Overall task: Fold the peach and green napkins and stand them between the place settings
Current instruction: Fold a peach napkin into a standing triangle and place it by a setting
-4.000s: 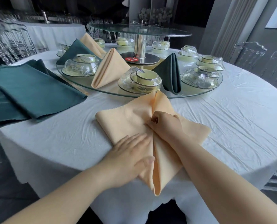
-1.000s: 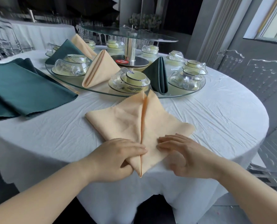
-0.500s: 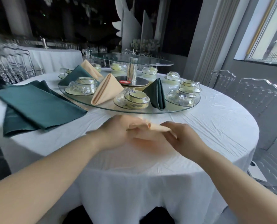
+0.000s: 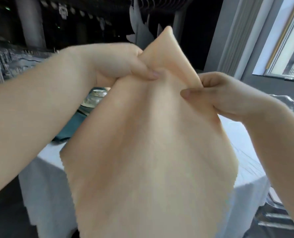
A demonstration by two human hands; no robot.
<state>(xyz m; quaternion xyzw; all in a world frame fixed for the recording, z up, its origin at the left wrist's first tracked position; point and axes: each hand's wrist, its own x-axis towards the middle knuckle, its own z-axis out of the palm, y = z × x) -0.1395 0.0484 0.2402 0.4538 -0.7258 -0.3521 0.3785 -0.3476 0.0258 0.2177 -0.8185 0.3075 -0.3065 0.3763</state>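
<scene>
The peach napkin (image 4: 153,152) hangs in the air close to the camera, its point up, and fills most of the view. My left hand (image 4: 115,66) pinches its upper left edge between thumb and fingers. At the upper right edge, my right hand (image 4: 216,95) pinches the cloth too. A strip of green napkin (image 4: 69,127) lies on the table behind my left forearm. One cup of a place setting (image 4: 95,97) shows past it. The other settings and standing napkins are hidden behind the cloth.
The round table with its white cloth (image 4: 242,152) shows at both sides of the napkin, its edge low at left and right. A clear chair (image 4: 285,102) stands at the right, by a window. The room behind is dark.
Both hands have lifted the peach napkin off the table and raised it up in front of the camera. It now hangs from my pinching fingers.
</scene>
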